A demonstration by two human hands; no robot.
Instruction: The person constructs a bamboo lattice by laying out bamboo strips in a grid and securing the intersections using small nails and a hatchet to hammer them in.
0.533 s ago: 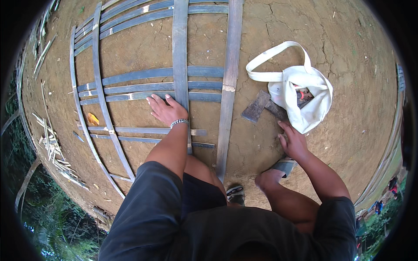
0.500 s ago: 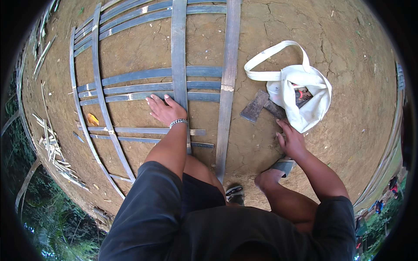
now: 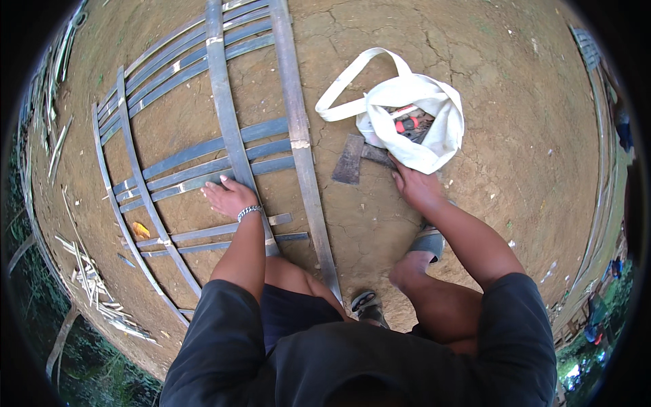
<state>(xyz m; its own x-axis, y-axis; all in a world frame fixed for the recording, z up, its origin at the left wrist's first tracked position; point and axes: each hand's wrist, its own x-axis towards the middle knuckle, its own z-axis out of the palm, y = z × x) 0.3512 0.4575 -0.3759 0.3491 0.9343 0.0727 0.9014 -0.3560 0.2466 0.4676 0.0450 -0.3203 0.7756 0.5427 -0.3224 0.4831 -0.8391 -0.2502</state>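
Observation:
My left hand (image 3: 230, 198), a chain bracelet at its wrist, lies flat with its fingers stretched over the dark split-bamboo slats. Its fingertips rest by the lowest slat (image 3: 193, 183) of the middle group, beside a long upright slat (image 3: 234, 139). My right hand (image 3: 417, 188) is low at the near edge of a white cloth bag (image 3: 444, 139), its fingers closed around the end of a hatchet's handle. The bag partly covers those fingers. The hatchet (image 3: 349, 161) lies on the soil with its dark blade to the left. Inside the open bag is a red-and-black tool (image 3: 407, 125).
The slats form a lattice on cracked brown soil (image 3: 380, 217), with another long slat (image 3: 298, 139) on its right side. Two shorter strips (image 3: 224, 230) lie nearer me. Pale bamboo offcuts (image 3: 95, 285) and a yellow leaf (image 3: 141, 230) lie left. My sandalled foot (image 3: 430, 241) is behind my right hand.
The view has swung, shifting slats, bag and hatchet leftward in the picture. My right hand has come forward against the bag's edge and the hatchet's handle. My left hand stays on the slats.

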